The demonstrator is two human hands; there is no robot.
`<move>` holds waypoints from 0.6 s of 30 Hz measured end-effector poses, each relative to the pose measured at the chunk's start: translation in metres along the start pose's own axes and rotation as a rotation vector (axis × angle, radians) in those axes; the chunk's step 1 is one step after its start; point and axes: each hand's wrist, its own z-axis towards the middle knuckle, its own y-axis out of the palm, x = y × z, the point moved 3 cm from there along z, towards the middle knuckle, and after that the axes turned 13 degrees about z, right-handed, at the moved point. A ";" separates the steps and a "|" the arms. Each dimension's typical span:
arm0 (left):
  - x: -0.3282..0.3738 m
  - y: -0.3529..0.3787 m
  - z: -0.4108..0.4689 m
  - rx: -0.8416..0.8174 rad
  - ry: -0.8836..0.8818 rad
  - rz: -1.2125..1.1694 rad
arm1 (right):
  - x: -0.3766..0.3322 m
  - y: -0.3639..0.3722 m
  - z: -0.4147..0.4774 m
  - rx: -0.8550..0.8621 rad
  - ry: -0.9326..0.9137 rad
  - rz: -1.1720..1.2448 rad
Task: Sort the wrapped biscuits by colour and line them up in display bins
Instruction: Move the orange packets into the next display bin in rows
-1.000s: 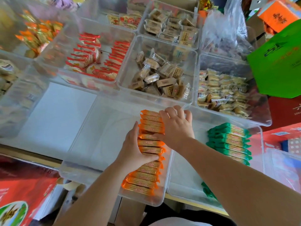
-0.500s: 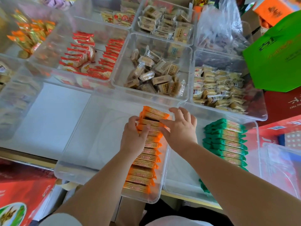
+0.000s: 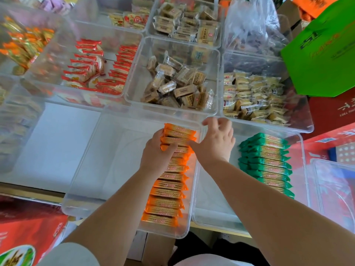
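Orange-wrapped biscuits (image 3: 167,191) line the right side of the near bin (image 3: 115,162). The left hand (image 3: 156,152) curls over the far packets; the right hand (image 3: 216,144) is loosely curled and empty. They look light, slippery and probably brittle, so pinch the long edges.

Head-worn — steeply down, close over bins (image 3: 115,160)

Roughly fourteen orange biscuits (image 3: 165,192), ten green biscuits (image 3: 267,164)
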 end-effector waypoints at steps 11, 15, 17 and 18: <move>0.014 -0.001 0.011 -0.041 -0.124 0.113 | 0.009 0.013 0.004 -0.231 0.277 0.190; 0.018 -0.004 0.003 -0.052 -0.169 0.047 | 0.010 0.011 -0.009 -0.295 0.258 0.238; 0.015 -0.007 -0.004 -0.053 -0.169 -0.005 | 0.015 0.009 -0.019 -0.353 0.236 0.262; 0.009 -0.008 -0.007 -0.040 -0.170 -0.022 | 0.018 0.007 -0.025 -0.382 0.237 0.285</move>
